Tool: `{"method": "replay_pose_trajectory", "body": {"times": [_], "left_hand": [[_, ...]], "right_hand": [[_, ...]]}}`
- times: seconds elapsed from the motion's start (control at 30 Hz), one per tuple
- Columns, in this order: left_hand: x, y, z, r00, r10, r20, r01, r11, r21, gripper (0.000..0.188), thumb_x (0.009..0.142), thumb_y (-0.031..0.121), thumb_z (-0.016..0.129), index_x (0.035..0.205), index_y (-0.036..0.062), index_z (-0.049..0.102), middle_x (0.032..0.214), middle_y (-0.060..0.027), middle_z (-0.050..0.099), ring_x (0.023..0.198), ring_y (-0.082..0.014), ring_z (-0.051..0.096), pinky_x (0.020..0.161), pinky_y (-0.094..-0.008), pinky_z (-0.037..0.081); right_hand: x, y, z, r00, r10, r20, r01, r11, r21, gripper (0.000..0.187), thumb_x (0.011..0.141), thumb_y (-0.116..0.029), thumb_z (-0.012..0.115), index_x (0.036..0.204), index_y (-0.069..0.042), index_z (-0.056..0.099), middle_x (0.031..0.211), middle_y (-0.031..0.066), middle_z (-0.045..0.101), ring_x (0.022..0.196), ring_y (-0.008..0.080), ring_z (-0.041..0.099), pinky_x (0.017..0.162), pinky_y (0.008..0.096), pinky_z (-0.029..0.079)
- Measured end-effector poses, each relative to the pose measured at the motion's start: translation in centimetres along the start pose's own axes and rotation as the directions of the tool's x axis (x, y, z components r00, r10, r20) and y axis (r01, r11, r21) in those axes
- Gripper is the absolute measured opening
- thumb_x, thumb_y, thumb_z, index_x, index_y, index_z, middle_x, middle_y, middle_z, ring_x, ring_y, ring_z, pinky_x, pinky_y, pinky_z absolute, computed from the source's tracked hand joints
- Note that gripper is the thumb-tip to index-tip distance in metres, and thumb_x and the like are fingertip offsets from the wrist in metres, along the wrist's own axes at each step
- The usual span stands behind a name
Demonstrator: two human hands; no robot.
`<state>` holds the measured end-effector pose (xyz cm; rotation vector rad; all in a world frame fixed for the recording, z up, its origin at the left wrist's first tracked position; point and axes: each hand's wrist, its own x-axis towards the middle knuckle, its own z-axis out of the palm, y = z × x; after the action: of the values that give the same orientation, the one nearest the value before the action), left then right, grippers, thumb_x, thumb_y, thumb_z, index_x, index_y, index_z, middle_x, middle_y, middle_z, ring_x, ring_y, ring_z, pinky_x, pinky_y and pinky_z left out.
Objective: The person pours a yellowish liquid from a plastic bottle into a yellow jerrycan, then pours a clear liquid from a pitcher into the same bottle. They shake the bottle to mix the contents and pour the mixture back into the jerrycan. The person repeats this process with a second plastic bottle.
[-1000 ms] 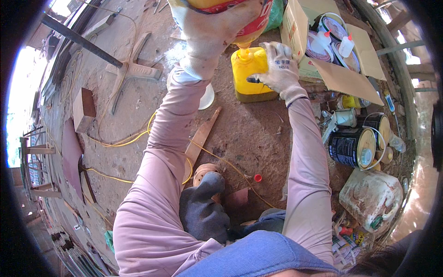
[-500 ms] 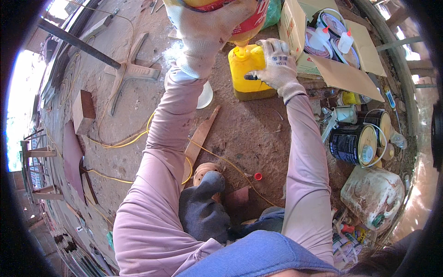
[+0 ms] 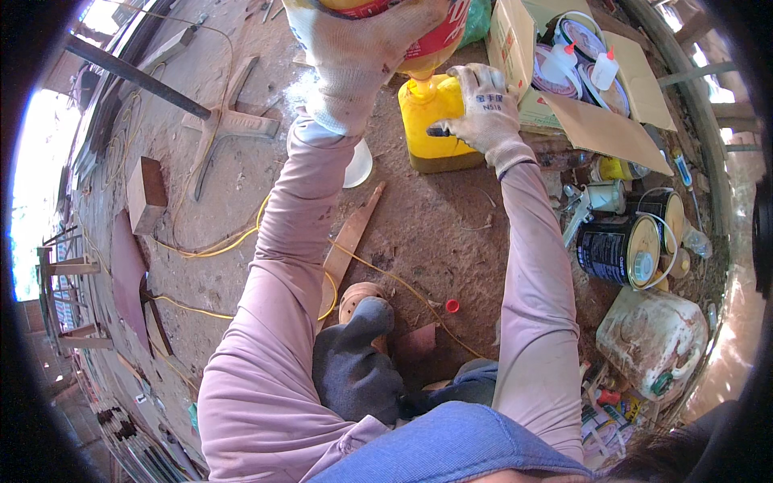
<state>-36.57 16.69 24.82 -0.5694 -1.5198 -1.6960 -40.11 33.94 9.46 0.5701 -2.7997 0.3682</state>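
Note:
My left hand point(image 3: 342, 52), in a white knit work glove, is wrapped round a large clear plastic bottle point(image 3: 439, 36) with a red label and yellowish liquid in it. The bottle is tilted neck down, its mouth at the top opening of a yellow jerrycan point(image 3: 427, 125). Part of the bottle lies beyond the upper edge of the picture. Gloved as well, my right hand point(image 3: 487, 113) grips the jerrycan's right side, thumb across its front and fingers over its top. The jerrycan stands upright on the dirt floor; its lower part looks darker.
A red cap point(image 3: 452, 306) lies near my feet. Right of the jerrycan stands an open cardboard box point(image 3: 584, 133) with tubs and white bottles. Black paint cans point(image 3: 608, 251) and a dirty white jerrycan point(image 3: 648, 342) are nearer. A wooden strip point(image 3: 354, 229) and yellow cable point(image 3: 201, 253) lie leftward.

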Motion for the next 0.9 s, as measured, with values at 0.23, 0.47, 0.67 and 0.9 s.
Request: {"method": "replay_pose_trajectory", "body": {"times": [0.23,0.47,0.67,0.9], "left_hand": [[0.4,-2.5,-0.8,0.972,0.234,0.017,-0.234,0.959,0.160,0.072,0.069,0.009,0.087,0.129,0.0032,0.050,0.114,-0.0092,0.067,0.100,-0.0187,0.067,0.087,-0.0343,0.056],[0.3,-2.2,-0.6,0.986,0.166,0.023,-0.168,0.980,0.105,0.076,0.066,0.011,0.089,0.130,0.0026,0.049,0.115,-0.0097,0.066,0.102,-0.0188,0.067,0.087,-0.0343,0.055],[0.4,-3.1,-0.7,0.949,0.313,-0.028,-0.293,0.915,0.276,0.077,0.065,0.012,0.090,0.129,0.0021,0.049,0.114,-0.0092,0.065,0.100,-0.0190,0.066,0.087,-0.0346,0.055],[0.8,-3.2,-1.2,0.953,0.301,0.019,-0.297,0.922,0.249,0.073,0.066,0.013,0.090,0.127,0.0037,0.052,0.113,-0.0078,0.066,0.099,-0.0181,0.066,0.087,-0.0342,0.055]], "right_hand": [[-0.2,-0.3,-0.6,0.999,-0.011,-0.034,0.012,1.000,0.023,0.089,0.062,-0.054,0.091,0.134,-0.019,0.051,0.132,0.0046,0.052,0.133,0.0289,0.044,0.108,0.0505,0.041],[0.0,-0.1,-0.2,1.000,0.003,-0.009,-0.003,1.000,-0.019,0.093,0.061,-0.061,0.089,0.137,-0.022,0.051,0.137,0.0022,0.052,0.134,0.0258,0.043,0.103,0.0532,0.037],[-0.1,-0.5,-0.8,1.000,0.011,0.004,-0.011,1.000,0.001,0.092,0.061,-0.054,0.091,0.137,-0.021,0.050,0.135,0.0040,0.051,0.134,0.0286,0.044,0.108,0.0513,0.041],[-0.1,-0.4,-0.5,1.000,0.001,-0.022,-0.001,1.000,0.002,0.092,0.061,-0.055,0.091,0.136,-0.022,0.050,0.134,0.0033,0.051,0.134,0.0286,0.044,0.107,0.0523,0.042]]}}
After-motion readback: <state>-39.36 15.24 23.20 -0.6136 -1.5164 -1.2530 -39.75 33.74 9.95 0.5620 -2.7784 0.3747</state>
